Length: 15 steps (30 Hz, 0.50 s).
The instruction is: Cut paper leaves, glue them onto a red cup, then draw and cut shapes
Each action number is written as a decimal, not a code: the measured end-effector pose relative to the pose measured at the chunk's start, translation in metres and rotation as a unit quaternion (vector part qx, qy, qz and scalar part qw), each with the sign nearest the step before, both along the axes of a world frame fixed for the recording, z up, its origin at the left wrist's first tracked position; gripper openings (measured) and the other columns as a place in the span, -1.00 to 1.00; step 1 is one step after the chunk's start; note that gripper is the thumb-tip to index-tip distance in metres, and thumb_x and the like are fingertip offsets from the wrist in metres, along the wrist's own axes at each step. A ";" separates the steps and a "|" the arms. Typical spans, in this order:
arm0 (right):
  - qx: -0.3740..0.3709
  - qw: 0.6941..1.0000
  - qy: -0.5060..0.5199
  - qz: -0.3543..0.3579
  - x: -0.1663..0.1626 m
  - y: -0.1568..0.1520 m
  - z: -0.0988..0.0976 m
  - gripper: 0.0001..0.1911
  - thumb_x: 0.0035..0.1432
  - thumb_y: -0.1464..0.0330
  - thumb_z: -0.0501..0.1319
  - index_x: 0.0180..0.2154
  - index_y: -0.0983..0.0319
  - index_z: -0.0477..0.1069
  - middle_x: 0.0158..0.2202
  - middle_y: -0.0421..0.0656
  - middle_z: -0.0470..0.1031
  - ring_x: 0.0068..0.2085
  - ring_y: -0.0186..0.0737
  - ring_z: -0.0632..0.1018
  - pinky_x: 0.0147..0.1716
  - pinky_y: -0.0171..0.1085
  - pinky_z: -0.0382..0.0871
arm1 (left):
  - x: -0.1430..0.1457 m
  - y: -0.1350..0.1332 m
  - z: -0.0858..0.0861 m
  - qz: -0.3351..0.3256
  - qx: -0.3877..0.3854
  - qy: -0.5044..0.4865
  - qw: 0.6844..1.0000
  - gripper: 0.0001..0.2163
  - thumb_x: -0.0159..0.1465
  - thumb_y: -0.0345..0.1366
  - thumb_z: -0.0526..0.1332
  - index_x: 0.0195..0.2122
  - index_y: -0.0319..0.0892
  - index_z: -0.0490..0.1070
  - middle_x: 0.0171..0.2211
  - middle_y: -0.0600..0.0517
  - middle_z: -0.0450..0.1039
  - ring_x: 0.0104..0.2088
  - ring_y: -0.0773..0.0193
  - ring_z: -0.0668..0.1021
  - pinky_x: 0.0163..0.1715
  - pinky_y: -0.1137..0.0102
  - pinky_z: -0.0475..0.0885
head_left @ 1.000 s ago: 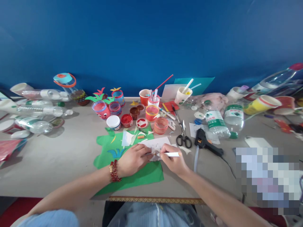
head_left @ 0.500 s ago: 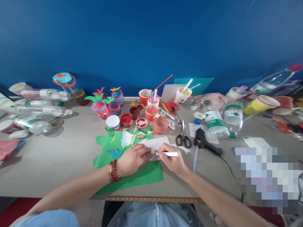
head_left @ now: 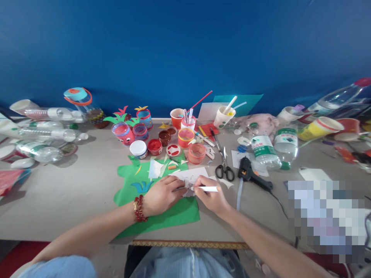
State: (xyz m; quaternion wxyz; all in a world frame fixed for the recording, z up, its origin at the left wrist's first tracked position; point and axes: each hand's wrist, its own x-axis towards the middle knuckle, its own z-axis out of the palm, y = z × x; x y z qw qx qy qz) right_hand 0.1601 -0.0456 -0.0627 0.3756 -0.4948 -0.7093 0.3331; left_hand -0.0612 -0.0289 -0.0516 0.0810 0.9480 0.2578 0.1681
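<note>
And here at the lower centre of the frame, the right hand point(head_left: 213, 196) is gripping a slim white cylindrical pen point(head_left: 209, 189), fingers closed around it, the tip pointing at a small white paper sheet point(head_left: 199, 172) that is showing thin, dark curved lines. Just to the left, the left hand point(head_left: 165, 194) is resting over the near left part of that sheet, fingers curled; whether its grip is closing on anything, we cannot tell. A dark red beaded bracelet point(head_left: 140, 208) is circling that wrist. Underneath, a large green paper sheet point(head_left: 174, 216) is lying on the grey desk point(head_left: 75, 200), carrying a blue leaf-shaped paper cutout point(head_left: 142, 187) and, higher up, white paper scraps point(head_left: 156, 168). Right of centre, black-handled metal scissors point(head_left: 224, 165) are pointing up the frame, a black glue gun point(head_left: 247, 172) lying near them. Around the middle, an open red paint jar point(head_left: 155, 152), an open brown paint jar point(head_left: 165, 144) and a round white-lidded jar point(head_left: 138, 149) are crowding together, while left of centre a red cup point(head_left: 127, 138) with a small face is sporting green paper leaves point(head_left: 116, 119)
</note>
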 end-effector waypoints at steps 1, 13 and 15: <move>0.002 1.000 0.000 0.000 0.000 0.000 0.001 -0.83 0.07 0.45 0.11 -0.54 0.19 0.26 -0.60 -0.29 0.31 -0.54 -0.34 0.32 -0.51 -0.36 0.14 | 0.000 0.000 0.000 0.000 -0.001 -0.001 1.000 -0.79 0.38 -0.30 0.08 -0.04 -0.16 0.46 -0.08 -0.06 0.49 -0.08 0.16 0.47 -0.04 0.25 0.43; 0.016 1.000 -0.013 -0.013 0.001 0.000 -0.001 -0.81 0.12 0.43 0.11 -0.54 0.18 0.23 -0.63 -0.31 0.26 -0.57 -0.35 0.28 -0.54 -0.36 0.11 | -0.001 0.000 -0.001 -0.002 -0.008 0.010 1.000 -0.77 0.39 -0.29 0.07 -0.02 -0.15 0.44 -0.07 -0.07 0.47 -0.07 0.16 0.47 -0.02 0.23 0.43; 0.016 1.000 -0.011 -0.013 0.002 0.000 -0.002 -0.81 0.13 0.43 0.10 -0.53 0.18 0.23 -0.62 -0.31 0.26 -0.57 -0.35 0.28 -0.54 -0.36 0.12 | -0.001 0.000 -0.001 -0.001 -0.011 0.013 1.000 -0.77 0.40 -0.29 0.06 -0.02 -0.15 0.44 -0.07 -0.07 0.47 -0.07 0.16 0.47 -0.03 0.23 0.43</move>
